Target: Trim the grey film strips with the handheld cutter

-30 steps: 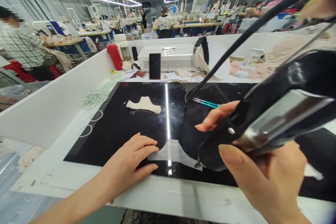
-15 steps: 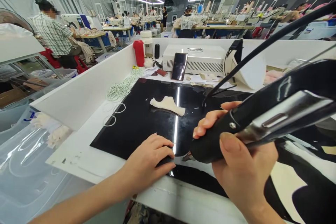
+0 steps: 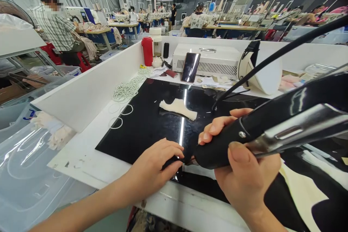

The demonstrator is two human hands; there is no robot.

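My right hand (image 3: 244,166) is wrapped round a black corded hand tool (image 3: 231,145) with a metal lever along its side. Its small metal tip (image 3: 192,161) points down to the left, close over a pale strip (image 3: 199,171) on the glossy black sheet (image 3: 136,130). Resting at the sheet's near part, my left hand (image 3: 157,166) has curved fingers, with thumb and fingertips apart beside that tip. Only dark surface shows between them. A cream cut piece (image 3: 178,108) lies farther back on the sheet.
White cord loops (image 3: 126,88) lie at the left. A phone (image 3: 190,67) leans on a vented white box (image 3: 212,59), beside a red cup (image 3: 147,50). Cream pieces (image 3: 301,192) lie at the right. A low white wall (image 3: 92,94) borders the table; a black cable (image 3: 272,58) arches overhead.
The view has shifted slightly. The tool's tip and my right hand have come a little closer to my left fingertips. Both hands keep the same pose.
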